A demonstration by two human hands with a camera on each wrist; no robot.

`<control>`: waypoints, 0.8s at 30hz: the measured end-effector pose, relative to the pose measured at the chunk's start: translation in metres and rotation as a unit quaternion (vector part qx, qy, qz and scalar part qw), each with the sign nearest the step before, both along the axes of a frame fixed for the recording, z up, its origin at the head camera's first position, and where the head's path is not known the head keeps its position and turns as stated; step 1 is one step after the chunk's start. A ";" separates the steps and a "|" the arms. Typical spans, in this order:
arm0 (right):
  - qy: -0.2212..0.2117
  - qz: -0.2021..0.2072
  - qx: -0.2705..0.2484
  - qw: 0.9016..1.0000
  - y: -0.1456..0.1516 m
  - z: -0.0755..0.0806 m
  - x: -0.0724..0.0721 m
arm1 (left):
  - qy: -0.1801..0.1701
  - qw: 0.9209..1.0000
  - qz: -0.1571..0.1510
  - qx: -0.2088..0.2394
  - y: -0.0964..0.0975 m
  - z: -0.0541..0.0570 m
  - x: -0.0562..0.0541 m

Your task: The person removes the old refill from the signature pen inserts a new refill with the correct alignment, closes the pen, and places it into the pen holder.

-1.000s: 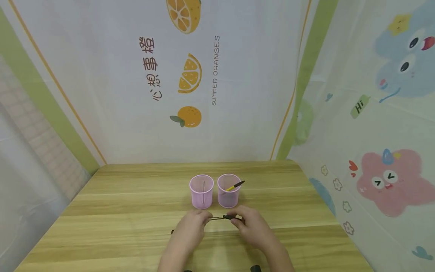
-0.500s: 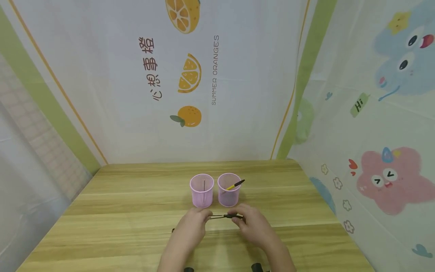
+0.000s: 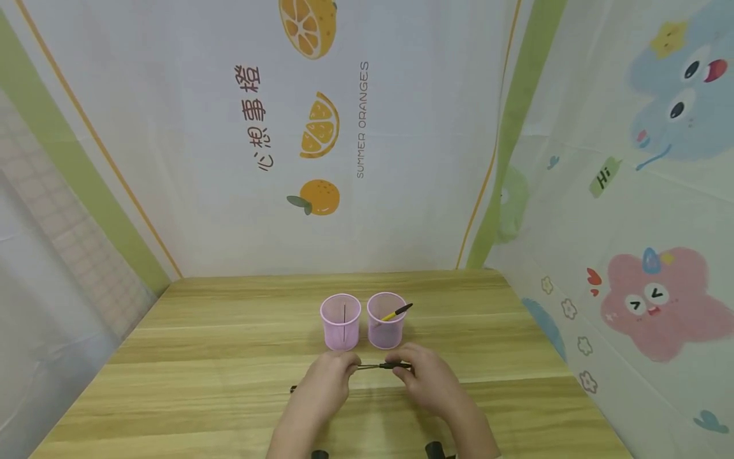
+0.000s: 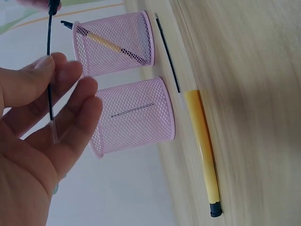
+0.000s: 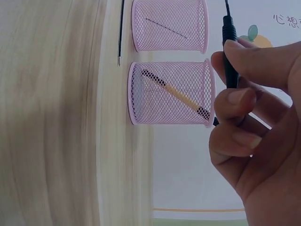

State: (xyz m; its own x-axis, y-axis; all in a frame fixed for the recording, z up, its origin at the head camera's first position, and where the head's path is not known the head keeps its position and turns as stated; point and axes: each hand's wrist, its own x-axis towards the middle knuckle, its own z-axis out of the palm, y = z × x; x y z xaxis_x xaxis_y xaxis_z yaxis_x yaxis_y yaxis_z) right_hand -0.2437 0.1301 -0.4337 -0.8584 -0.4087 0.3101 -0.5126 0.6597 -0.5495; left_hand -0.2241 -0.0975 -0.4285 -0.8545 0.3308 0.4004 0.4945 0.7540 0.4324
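My left hand (image 4: 47, 113) pinches a thin black pen refill (image 4: 49, 37) between thumb and forefinger; its clear tail end lies along my fingers. Thumb and fingers of my right hand (image 5: 258, 108) hold a black pen grip section (image 5: 230, 56). In both wrist views the refill meets the end of this black piece; how deep it sits inside I cannot tell. A yellow pen barrel (image 4: 203, 146) with a black end lies on the table beneath the hands, beside a second refill (image 4: 168, 52). From the head view, my left hand mostly hides the barrel.
Two pink mesh cups stand just beyond the hands. A thin dark refill-like stick leans in the left cup (image 3: 341, 344), and a yellow-and-black pen (image 3: 395, 313) leans in the right cup (image 3: 385, 341). Printed cloth hangs behind the wooden table (image 3: 229, 331).
The black grip section has tilted slightly and now lies more in line with the refill. Both hands keep their hold and have barely moved; the cups stay put.
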 end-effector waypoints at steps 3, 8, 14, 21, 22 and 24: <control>-0.002 0.006 0.000 1.000 -0.002 -0.001 -0.001 | -0.019 1.000 -0.009 0.019 0.000 0.001 -0.001; -0.027 0.023 -0.019 0.999 -0.005 0.000 -0.002 | -0.029 0.999 -0.019 0.028 0.003 0.000 -0.003; -0.032 0.030 -0.020 0.999 -0.006 0.000 -0.001 | -0.041 0.999 -0.014 0.025 0.005 -0.003 -0.005; -0.010 0.031 -0.015 0.999 -0.009 -0.002 -0.003 | -0.021 0.999 -0.014 0.024 0.007 -0.005 -0.007; -0.007 0.030 -0.014 0.999 -0.009 -0.002 -0.003 | -0.018 0.999 -0.013 0.024 0.007 -0.005 -0.007; -0.001 0.028 -0.011 1.000 -0.010 -0.002 -0.003 | -0.015 1.000 -0.011 0.022 0.008 -0.006 -0.008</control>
